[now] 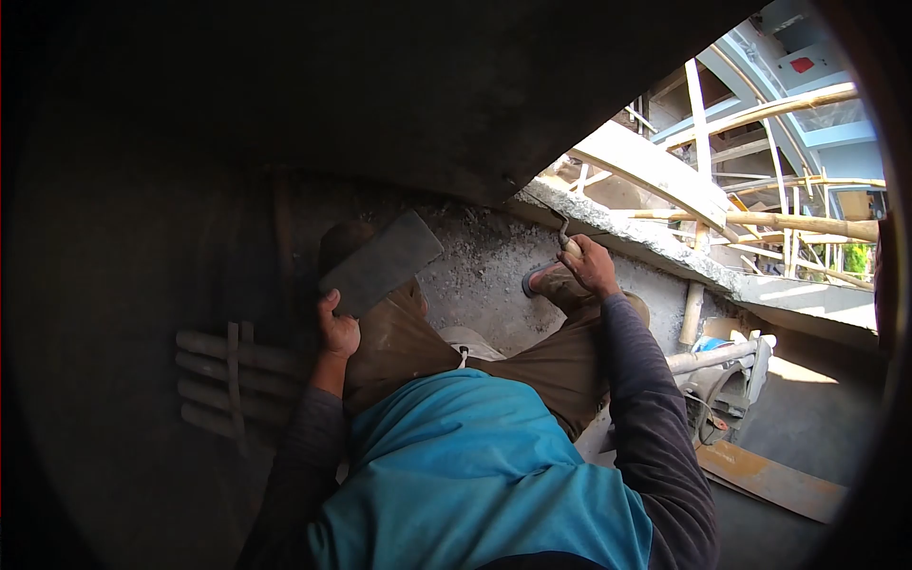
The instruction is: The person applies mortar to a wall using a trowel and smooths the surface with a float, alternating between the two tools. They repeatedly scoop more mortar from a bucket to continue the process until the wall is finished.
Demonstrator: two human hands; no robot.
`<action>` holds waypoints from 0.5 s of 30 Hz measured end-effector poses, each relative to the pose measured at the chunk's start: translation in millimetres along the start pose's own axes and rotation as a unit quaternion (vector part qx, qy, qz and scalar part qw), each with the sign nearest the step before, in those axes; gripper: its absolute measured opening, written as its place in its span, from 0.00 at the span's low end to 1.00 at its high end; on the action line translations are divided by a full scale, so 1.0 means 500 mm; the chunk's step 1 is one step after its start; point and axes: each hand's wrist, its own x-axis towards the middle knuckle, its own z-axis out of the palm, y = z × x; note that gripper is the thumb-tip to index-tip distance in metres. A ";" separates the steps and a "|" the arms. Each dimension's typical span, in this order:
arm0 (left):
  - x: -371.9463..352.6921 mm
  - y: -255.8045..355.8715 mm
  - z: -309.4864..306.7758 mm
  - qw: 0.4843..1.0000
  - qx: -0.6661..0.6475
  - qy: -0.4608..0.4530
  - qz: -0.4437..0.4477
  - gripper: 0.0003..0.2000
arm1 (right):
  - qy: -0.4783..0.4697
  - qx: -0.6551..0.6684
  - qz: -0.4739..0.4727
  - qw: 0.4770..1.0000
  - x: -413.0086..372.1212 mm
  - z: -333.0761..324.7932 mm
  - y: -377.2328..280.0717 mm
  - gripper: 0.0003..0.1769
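Note:
My left hand [339, 328] is closed on a flat grey rectangular plastering float [385, 261], thumb at its near corner and the other fingers hidden beneath. The float is tilted over my left thigh. My right hand [594, 269] grips the pale handle of a trowel [570, 245]. Its bent metal neck points away from me, and the blade end lies close to the rough concrete edge [608, 220] by the opening. Both hands are apart, one on each side of my knees.
A dark wall [285, 85] rises ahead. Beyond the opening stand several bamboo poles [798, 221] and a pale plank [655, 176]. Gritty debris covers the floor [480, 271]. At the right are a bamboo pole [712, 356] and a brown-stained board [774, 478]; bamboo rungs [237, 380] lie left.

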 end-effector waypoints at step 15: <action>0.009 -0.011 -0.013 1.000 0.019 -0.015 0.013 0.24 | 0.035 -0.040 -0.048 0.997 -0.017 -0.124 -0.031 0.24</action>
